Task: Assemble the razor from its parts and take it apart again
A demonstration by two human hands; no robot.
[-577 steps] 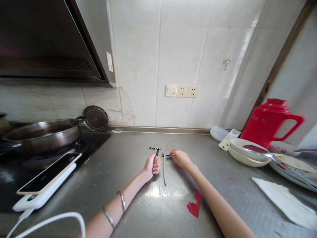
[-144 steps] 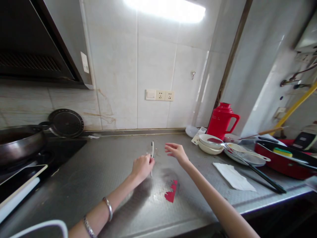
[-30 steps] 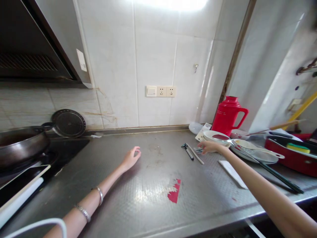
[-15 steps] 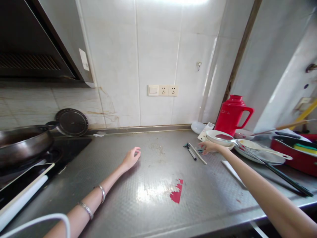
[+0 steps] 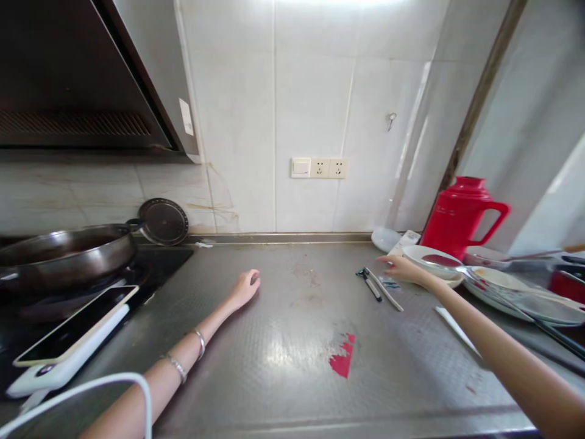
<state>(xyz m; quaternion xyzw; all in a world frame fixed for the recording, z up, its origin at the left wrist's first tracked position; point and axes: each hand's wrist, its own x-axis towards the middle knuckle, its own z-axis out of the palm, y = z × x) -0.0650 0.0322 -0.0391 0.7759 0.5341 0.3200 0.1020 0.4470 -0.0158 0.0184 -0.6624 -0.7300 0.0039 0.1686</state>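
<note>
Razor (image 5: 372, 288) lay on the metal desk (image 5: 237, 347), right of centre, head at the far end, handle angled toward the near right. Toothbrush (image 5: 387, 292) lay just right of it, nearly parallel; couldn't tell if the two touched. Small dark-and-clear item (image 5: 390, 284) sat just right of the toothbrush, partly under the right fingers; too small to identify.

Right hand (image 5: 403, 270) was over that small item, palm down, fingers stretched out and apart, no grip visible. Couldn't tell if the fingertips made contact. Left hand (image 5: 245, 288) was well apart, left of centre over the desk, fingers loosely curled with a gap to the thumb, nothing seen in it. Two silver bracelets (image 5: 176, 367) on the left forearm.

Torn red patch (image 5: 342, 358) on the desk, nearer the camera, between the forearms. White paper (image 5: 457, 331) partly behind the right forearm. Stacked white dishes (image 5: 456, 281) just beyond the right wrist, white card (image 5: 404, 242) beside them, red thermos (image 5: 459, 219) upright behind.

Far left: steel pan (image 5: 98, 249) on the black cooktop (image 5: 176, 261), round dark lid (image 5: 164, 222) leaning on the wall. Phone (image 5: 82, 323) rested on a white power bank (image 5: 75, 360) nearer the camera, white cable (image 5: 145, 396) looping below.
</note>
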